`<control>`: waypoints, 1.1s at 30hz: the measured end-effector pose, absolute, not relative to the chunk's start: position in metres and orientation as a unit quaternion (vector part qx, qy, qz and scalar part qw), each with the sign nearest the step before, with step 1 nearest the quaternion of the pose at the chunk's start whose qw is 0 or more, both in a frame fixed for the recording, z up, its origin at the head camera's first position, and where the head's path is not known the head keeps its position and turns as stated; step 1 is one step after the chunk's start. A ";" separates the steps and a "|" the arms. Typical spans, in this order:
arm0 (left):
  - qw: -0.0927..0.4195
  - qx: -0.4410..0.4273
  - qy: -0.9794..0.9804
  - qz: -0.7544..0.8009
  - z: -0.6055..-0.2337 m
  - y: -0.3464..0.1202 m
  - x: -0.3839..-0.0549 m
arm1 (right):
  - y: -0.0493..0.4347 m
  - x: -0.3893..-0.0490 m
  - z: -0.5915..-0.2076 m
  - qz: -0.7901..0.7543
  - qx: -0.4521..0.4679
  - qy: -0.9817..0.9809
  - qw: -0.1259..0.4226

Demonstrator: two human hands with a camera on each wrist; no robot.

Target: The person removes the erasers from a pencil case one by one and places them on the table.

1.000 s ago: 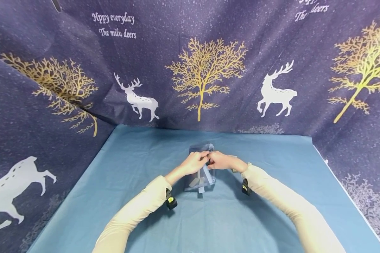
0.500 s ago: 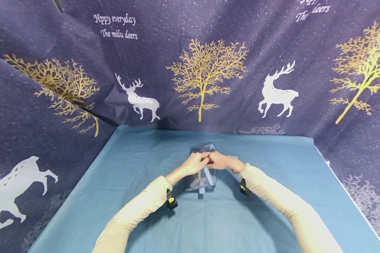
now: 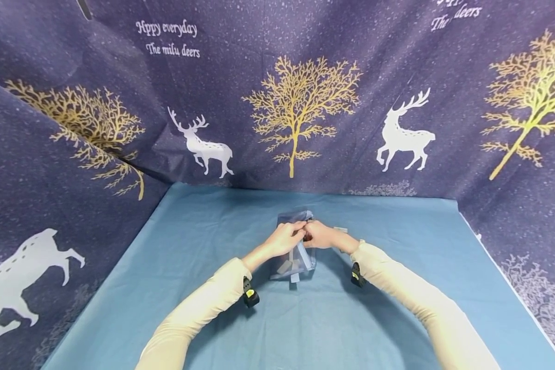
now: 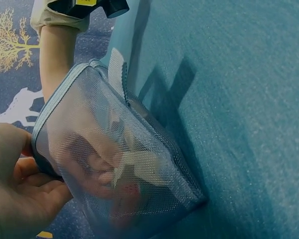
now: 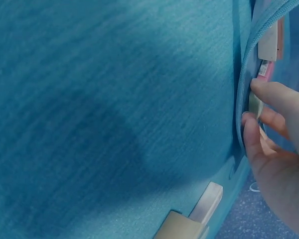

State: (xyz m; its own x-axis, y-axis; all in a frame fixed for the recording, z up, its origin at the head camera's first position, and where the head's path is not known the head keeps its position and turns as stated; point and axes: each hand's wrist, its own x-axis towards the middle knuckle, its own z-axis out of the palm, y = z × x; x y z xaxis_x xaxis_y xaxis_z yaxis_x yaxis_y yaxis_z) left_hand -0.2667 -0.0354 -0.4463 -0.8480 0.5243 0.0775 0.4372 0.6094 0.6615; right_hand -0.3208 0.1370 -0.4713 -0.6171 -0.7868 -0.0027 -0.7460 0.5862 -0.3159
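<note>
A blue mesh zip pouch point(image 4: 154, 199) lies on the blue cloth, its zipped mouth apart, with several small pale blocks inside. My left hand point(image 3: 282, 239) grips the pouch's edge, thumb on one side and fingers on the other. Through the mouth reaches my right hand point(image 3: 321, 235), seen through the mesh in the left wrist view. Its thumb and forefinger pinch a small pale green block point(image 5: 255, 105) just inside the zipped rim. Beside those fingertips are a pink-and-white piece point(image 5: 264, 71) and a white block point(image 5: 268, 42). The head view hides the fingertips.
On the cloth right of the pouch, partly behind my right wrist, lie a beige block point(image 5: 179, 228) and a whitish block point(image 5: 207, 203). A light fabric tab point(image 4: 118, 74) sticks out from the pouch. A patterned dark curtain point(image 3: 259, 77) stands behind the table.
Both hands keep nearly the same places at the pouch. The right hand and forearm shift only slightly, and the pouch stays put.
</note>
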 end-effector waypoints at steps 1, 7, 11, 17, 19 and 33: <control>0.061 0.269 0.895 0.352 -0.446 -0.035 -0.267 | 0.137 -0.321 -0.471 -0.147 -0.428 0.888 0.075; 0.065 0.269 0.891 0.361 -0.445 -0.035 -0.265 | 0.143 -0.320 -0.470 -0.202 -0.427 0.878 0.077; 0.054 0.263 0.892 0.362 -0.443 -0.035 -0.266 | 0.150 -0.320 -0.473 -0.239 -0.434 0.866 0.065; 0.066 0.258 0.895 0.357 -0.445 -0.034 -0.267 | 0.155 -0.318 -0.470 -0.246 -0.437 0.862 0.073; 0.070 0.259 0.894 0.357 -0.446 -0.033 -0.268 | 0.156 -0.317 -0.468 -0.243 -0.433 0.865 0.077; 0.049 0.270 0.900 0.338 -0.447 -0.031 -0.268 | 0.168 -0.317 -0.463 -0.292 -0.393 0.863 0.124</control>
State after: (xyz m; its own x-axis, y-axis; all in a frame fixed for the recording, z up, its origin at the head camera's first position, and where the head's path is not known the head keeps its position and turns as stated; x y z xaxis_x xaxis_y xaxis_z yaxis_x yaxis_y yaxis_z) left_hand -0.2677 -0.0309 -0.4472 -0.8497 0.5188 0.0941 0.4528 0.6265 0.6344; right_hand -0.3168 0.1677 -0.4626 -0.6603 -0.7508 0.0150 -0.6059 0.5208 -0.6014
